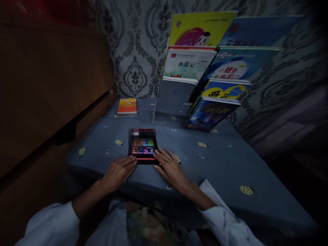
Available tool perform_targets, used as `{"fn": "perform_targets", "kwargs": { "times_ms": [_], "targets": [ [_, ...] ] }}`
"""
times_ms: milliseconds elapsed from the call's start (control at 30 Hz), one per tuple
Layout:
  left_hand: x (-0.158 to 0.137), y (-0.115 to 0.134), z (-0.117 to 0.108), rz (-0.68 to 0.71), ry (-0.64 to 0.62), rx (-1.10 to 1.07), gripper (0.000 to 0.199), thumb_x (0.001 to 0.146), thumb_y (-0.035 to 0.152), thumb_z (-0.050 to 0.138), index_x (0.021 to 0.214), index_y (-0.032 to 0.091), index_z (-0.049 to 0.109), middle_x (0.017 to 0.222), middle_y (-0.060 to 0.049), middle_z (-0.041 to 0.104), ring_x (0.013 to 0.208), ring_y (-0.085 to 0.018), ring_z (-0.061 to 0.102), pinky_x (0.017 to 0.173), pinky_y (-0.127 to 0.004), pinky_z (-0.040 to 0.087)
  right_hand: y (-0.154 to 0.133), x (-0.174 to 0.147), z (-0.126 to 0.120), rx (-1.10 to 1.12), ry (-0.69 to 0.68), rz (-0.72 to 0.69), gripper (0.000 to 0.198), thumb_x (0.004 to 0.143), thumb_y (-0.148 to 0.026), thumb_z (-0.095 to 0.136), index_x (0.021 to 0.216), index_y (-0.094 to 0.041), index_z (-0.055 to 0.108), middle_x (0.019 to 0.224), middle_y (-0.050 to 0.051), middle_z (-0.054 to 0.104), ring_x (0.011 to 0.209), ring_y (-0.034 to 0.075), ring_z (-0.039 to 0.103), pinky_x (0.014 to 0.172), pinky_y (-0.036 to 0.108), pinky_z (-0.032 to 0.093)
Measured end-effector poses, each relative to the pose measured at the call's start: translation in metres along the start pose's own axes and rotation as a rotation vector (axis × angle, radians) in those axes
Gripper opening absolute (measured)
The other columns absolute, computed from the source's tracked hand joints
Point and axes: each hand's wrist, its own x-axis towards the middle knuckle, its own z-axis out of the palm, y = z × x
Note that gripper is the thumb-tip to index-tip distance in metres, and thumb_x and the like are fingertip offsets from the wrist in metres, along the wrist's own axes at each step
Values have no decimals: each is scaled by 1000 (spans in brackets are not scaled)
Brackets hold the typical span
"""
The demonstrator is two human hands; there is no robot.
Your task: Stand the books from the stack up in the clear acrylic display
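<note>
A black-covered book (143, 158) with rows of small colourful pictures and a red strip lies flat on the table, its upper part blurred by pixelation. My left hand (119, 172) rests at its lower left corner, fingers stretched out and close together, the tips touching the edge. On the other side, my right hand (172, 168) lies with its fingers spread, the fingertips on the lower right edge. Neither hand is wrapped round the book.
A blue patterned cloth covers the table (205, 164). Behind stands a clear rack (166, 118) with several books on tiers. A short stack of orange books (126, 106) lies at the back left. Wooden furniture (51, 75) borders the left side; patterned wallpaper rises behind.
</note>
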Motion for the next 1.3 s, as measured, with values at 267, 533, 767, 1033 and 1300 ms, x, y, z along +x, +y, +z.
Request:
{"fn": "perform_targets", "kwargs": {
  "times_ms": [267, 533, 767, 1033, 1300],
  "targets": [
    [-5, -5, 2, -5, -20, -24, 34, 100, 16, 45, 129, 19, 62, 127, -10, 68, 116, -21, 67, 97, -37, 57, -38, 8, 15, 93, -78, -163, 50, 98, -18, 47, 148, -19, 44, 148, 11, 52, 143, 23, 41, 117, 47, 39],
    [-2, -6, 0, 3, -60, 24, 32, 100, 14, 42, 123, 19, 64, 125, -8, 70, 114, -20, 67, 98, -39, 54, 14, -19, -2, 93, 29, -2, 44, 100, -22, 46, 143, -22, 51, 144, 10, 57, 136, 24, 50, 113, 52, 43],
    [12, -23, -10, -44, -116, -55, 26, 101, 20, 46, 114, 20, 69, 117, -6, 73, 109, -19, 68, 100, -39, 49, 6, -2, -12, 150, 83, -20, 29, 98, -25, 51, 121, -21, 68, 122, 11, 72, 115, 25, 66, 102, 48, 53],
    [76, -67, 5, -236, -293, -109, 24, 98, 24, 53, 117, 20, 67, 121, -8, 69, 110, -23, 64, 95, -38, 51, 23, 57, -5, 102, -25, 15, 31, 98, -27, 50, 124, -21, 66, 125, 12, 69, 121, 27, 59, 100, 49, 50],
    [122, -93, 44, -367, -328, 64, 33, 99, 19, 46, 128, 16, 60, 132, -12, 62, 121, -25, 57, 102, -40, 47, 69, 105, 22, -9, -25, 155, 42, 99, -29, 45, 138, -20, 58, 145, 12, 56, 137, 27, 48, 109, 52, 42]
  ]
}}
